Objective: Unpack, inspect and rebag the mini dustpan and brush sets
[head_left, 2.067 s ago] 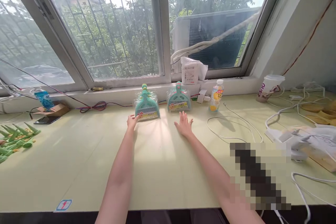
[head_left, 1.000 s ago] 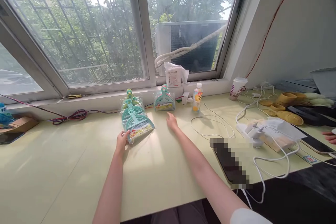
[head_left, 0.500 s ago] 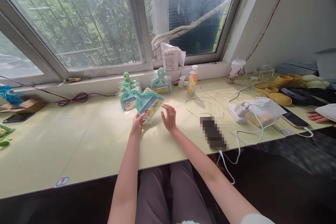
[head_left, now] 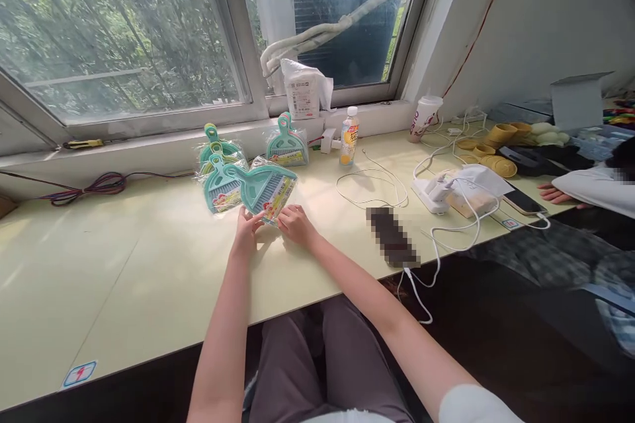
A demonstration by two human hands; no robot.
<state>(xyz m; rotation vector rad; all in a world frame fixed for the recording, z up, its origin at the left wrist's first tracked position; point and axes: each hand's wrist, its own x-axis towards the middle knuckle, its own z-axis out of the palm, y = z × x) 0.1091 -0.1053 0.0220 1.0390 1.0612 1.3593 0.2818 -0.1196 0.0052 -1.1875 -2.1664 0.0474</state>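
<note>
A teal mini dustpan-and-brush set in clear wrap (head_left: 262,186) lies tilted on the pale yellow table (head_left: 124,258). My left hand (head_left: 245,230) grips its near edge, and my right hand (head_left: 294,223) is closed on its lower right corner. Behind it lies a small stack of the same wrapped sets (head_left: 219,168). Another wrapped set (head_left: 288,143) leans against the window sill.
A drink bottle (head_left: 349,136), a white cable loop (head_left: 372,186), a blurred phone (head_left: 391,236), a power strip (head_left: 435,193), a paper cup (head_left: 425,117) and yellow dishes (head_left: 493,164) lie to the right. Another person's hand (head_left: 551,193) rests at far right. Red wires (head_left: 94,185) run along the sill.
My left hand pulled one wrapped set off the stack toward me. My right hand came in from beside the far set and closed on its corner. The view turned right and down.
</note>
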